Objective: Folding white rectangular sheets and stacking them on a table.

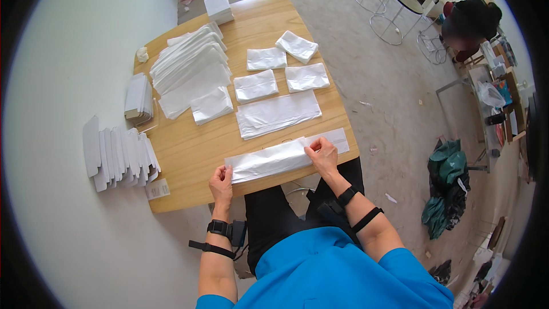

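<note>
At the near edge of the light wooden surface (189, 154), I am watching both hands working on a long white plastic bag (269, 160) that is lying flat, stretched from left to right. It is looking thin, slightly crinkled and glossy, with a smoother white strip (334, 139) at its right end. My left hand (221, 182) is pressing its fingertips onto the bag's left end; my right hand (323, 154) is resting fingers-down near the right end, just beside that strip. Neither hand is closing around the bag; both are lying spread on top of it, well apart from each other.

Farther up the surface, a similar long white bag pile (278, 113) is lying parallel, and four smaller square white folded bags (255, 86) are sitting beyond it. To the left, a fanned stack of long white bags (191, 68) is overlapping itself. A small white box (218, 8) is standing at the far edge. Off the left edge, a row of white flat cards (117, 157) is leaning in a fan, with a grey-white stack (139, 99) above it and a small pale label (157, 189) below.
</note>
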`<state>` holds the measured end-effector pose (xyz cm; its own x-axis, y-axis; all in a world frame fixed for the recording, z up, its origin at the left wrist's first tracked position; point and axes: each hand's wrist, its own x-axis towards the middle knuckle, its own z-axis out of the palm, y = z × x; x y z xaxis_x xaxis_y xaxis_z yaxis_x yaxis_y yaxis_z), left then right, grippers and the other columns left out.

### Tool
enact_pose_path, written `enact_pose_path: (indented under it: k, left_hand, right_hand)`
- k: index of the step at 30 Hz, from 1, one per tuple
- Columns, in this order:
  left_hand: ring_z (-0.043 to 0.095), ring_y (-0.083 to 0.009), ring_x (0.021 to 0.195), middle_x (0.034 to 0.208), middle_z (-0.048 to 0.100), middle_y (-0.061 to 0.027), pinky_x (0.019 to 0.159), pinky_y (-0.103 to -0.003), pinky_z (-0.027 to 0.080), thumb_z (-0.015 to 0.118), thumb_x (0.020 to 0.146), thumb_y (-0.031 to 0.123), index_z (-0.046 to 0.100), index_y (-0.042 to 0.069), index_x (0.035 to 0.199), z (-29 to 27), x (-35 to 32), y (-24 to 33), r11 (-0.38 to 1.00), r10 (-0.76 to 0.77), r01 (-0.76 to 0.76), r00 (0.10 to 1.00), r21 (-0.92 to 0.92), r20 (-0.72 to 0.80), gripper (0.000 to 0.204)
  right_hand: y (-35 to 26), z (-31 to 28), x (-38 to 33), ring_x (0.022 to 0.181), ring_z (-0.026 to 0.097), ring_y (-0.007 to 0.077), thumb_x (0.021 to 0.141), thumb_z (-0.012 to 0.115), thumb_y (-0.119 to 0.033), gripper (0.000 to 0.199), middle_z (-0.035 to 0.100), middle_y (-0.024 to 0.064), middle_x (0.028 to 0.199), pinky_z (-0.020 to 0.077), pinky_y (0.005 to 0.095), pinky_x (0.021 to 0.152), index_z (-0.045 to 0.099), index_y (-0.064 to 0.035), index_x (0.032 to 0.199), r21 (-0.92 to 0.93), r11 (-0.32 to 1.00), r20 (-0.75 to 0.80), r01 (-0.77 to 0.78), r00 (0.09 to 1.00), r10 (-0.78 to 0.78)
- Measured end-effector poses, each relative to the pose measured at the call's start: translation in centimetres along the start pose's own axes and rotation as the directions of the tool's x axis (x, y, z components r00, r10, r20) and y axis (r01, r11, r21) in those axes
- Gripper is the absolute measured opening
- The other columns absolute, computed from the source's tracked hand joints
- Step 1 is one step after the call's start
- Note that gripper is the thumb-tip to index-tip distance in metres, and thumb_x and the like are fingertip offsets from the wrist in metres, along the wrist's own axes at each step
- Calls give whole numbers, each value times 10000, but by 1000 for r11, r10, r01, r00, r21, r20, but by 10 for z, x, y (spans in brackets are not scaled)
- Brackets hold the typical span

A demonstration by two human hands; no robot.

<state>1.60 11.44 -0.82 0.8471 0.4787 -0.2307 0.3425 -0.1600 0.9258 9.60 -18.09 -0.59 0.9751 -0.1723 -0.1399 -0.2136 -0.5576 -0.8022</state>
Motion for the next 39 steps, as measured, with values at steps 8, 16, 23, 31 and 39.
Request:
enact_pose_path:
  k: [8, 16, 23, 31, 39]
  left_hand:
    - [441, -64, 543, 600, 526, 26, 517, -233, 372, 675, 864, 187, 646, 4, 897, 3, 2, 2, 971, 57, -54, 998, 233, -5, 188]
    - [592, -321, 809, 833, 598, -111, 708, -414, 469, 660, 800, 146, 561, 77, 1061, 26, -9, 42, 408, 642, -287, 765, 867, -48, 287]
    - [600, -326, 859, 909, 603, -146, 746, -389, 486, 623, 828, 46, 623, 20, 924, 137, -35, 58, 790, 450, -579, 770, 201, 452, 100]
    - [624, -245, 831, 891, 611, -120, 747, -333, 513, 655, 811, 72, 647, 31, 948, 150, -21, 38, 889, 287, -430, 789, 155, 543, 143]
    - [591, -209, 799, 890, 605, -99, 733, -302, 497, 698, 793, 125, 654, 35, 936, 146, -18, 45, 891, 297, -442, 743, 106, 600, 174]
  right_hand:
    - [3, 9, 4, 604, 637, 243, 700, 724, -204, 220, 643, 115, 648, 509, 353, 599, 615, -13, 699, -85, 995, -12, -44, 999, 43]
    - [2, 8, 7, 619, 646, 278, 682, 714, -208, 217, 649, 136, 653, 515, 374, 613, 617, -14, 684, -136, 989, -28, -57, 998, 54]
    - [2, 7, 6, 611, 652, 275, 694, 721, -219, 229, 655, 131, 648, 521, 370, 608, 623, -12, 697, -144, 989, -38, -37, 999, 32]
    - [16, -14, -9, 674, 660, 211, 722, 738, -209, 257, 672, 110, 740, 524, 324, 629, 615, -12, 830, 74, 997, 113, -17, 994, 9]
    - [7, -8, -28, 696, 635, 118, 786, 685, -56, 175, 670, 78, 808, 499, 236, 610, 590, -3, 922, 241, 970, 140, 5, 989, -39]
